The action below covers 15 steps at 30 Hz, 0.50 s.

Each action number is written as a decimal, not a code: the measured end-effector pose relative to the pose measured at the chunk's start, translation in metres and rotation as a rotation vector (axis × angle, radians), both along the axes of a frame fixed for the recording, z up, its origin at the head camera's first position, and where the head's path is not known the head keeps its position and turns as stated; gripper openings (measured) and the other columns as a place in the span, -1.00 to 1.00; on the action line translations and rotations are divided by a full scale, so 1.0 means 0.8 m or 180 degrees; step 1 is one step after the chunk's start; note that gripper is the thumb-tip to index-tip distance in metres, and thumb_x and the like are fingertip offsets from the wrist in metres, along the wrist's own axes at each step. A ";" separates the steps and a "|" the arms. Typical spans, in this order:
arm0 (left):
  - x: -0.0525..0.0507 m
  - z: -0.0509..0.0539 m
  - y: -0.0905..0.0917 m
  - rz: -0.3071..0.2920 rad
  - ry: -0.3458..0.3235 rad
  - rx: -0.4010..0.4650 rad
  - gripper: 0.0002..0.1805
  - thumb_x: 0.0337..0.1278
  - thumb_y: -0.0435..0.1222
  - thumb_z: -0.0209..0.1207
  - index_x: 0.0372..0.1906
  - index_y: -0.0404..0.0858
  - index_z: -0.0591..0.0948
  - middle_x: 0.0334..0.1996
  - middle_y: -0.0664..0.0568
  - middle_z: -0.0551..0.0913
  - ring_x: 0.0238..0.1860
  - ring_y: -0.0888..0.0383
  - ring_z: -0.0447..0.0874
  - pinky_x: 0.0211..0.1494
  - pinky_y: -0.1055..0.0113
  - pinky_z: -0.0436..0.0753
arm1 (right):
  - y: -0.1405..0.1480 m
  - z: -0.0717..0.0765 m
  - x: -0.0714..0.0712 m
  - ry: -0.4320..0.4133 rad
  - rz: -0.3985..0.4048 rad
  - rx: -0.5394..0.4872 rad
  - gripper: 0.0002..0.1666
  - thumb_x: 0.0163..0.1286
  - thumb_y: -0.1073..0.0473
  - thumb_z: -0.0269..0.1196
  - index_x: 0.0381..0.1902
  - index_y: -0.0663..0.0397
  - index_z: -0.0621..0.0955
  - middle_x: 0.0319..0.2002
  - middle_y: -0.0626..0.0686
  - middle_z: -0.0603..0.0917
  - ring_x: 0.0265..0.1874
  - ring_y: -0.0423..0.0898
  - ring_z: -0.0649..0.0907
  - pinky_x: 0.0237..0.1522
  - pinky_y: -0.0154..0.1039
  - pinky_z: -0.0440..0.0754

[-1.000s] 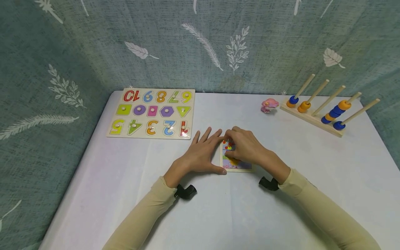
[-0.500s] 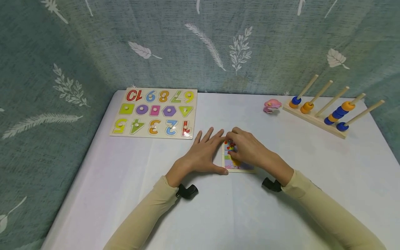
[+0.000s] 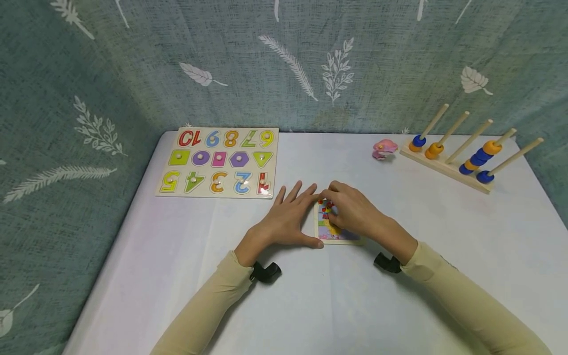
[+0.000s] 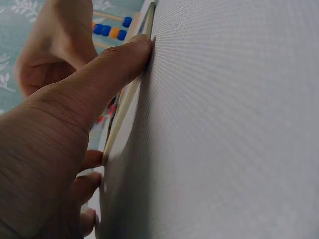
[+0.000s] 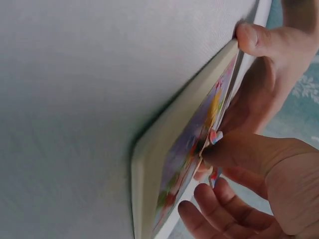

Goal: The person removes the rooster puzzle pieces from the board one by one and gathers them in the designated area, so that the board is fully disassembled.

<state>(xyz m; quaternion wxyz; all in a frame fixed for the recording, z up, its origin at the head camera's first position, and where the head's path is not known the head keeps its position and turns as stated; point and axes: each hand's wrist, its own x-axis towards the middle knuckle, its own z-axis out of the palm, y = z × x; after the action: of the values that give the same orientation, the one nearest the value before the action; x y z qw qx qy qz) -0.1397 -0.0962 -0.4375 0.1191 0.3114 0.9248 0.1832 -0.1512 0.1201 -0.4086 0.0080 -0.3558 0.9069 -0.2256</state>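
Observation:
A small picture puzzle in a pale wooden frame (image 3: 341,242) lies flat on the white table, partly covered by both hands. My left hand (image 3: 286,222) is spread at its left side, with the straight thumb at the near corner and the index finger at the far one. In the left wrist view the thumb (image 4: 117,62) touches the frame's edge. My right hand (image 3: 352,209) is over the puzzle, pinching a small colourful puzzle piece (image 5: 215,137) between thumb and fingers. The right wrist view shows this piece slightly tilted above the picture. The fingers hide most of it.
A wooden number and shape peg board (image 3: 204,171) lies at the back left. At the back right stands a bead abacus (image 3: 448,170) with upright pegs, and a small pink toy figure (image 3: 384,148) sits beside it. A patterned cloth wall (image 3: 248,98) closes off the back.
The right hand's fingers and the pinched piece have shifted slightly over the puzzle. The left hand stays in place; the whole head view sways a little.

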 end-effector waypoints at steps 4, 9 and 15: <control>0.001 0.000 0.000 -0.0011 0.0016 -0.0006 0.29 -0.23 0.43 0.35 0.61 -0.02 0.08 0.62 0.10 -0.13 0.59 -0.05 -0.37 0.50 -0.18 -0.35 | 0.005 0.003 -0.001 0.0137 0.0020 -0.0102 -0.58 0.09 0.34 0.47 -0.04 0.20 0.71 -0.23 0.06 0.57 -0.33 -0.09 0.51 -0.26 -0.19 0.54; 0.000 -0.001 -0.001 -0.0011 0.0034 -0.0088 0.28 -0.23 0.44 0.33 0.59 -0.07 0.13 0.62 0.10 -0.15 0.59 -0.05 -0.38 0.50 -0.17 -0.34 | 0.016 0.011 -0.002 0.0191 0.0006 -0.0218 -0.61 0.09 0.36 0.44 -0.06 0.22 0.70 -0.21 0.08 0.59 -0.25 -0.04 0.55 -0.20 -0.14 0.56; -0.001 0.000 -0.002 -0.0024 -0.0034 -0.0093 0.29 -0.24 0.41 0.37 0.59 -0.06 0.11 0.62 0.10 -0.18 0.59 -0.02 -0.41 0.51 -0.13 -0.38 | 0.045 0.026 -0.004 0.0198 -0.0163 -0.0209 -0.62 0.08 0.39 0.44 -0.08 0.22 0.69 -0.17 0.10 0.60 -0.20 0.01 0.58 -0.18 -0.08 0.59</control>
<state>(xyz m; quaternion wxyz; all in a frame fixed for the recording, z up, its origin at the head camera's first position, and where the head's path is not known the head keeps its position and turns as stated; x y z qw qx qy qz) -0.1403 -0.0976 -0.4378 0.1292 0.3120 0.9256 0.1709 -0.1541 0.1561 -0.3877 -0.0376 -0.3394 0.9076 -0.2442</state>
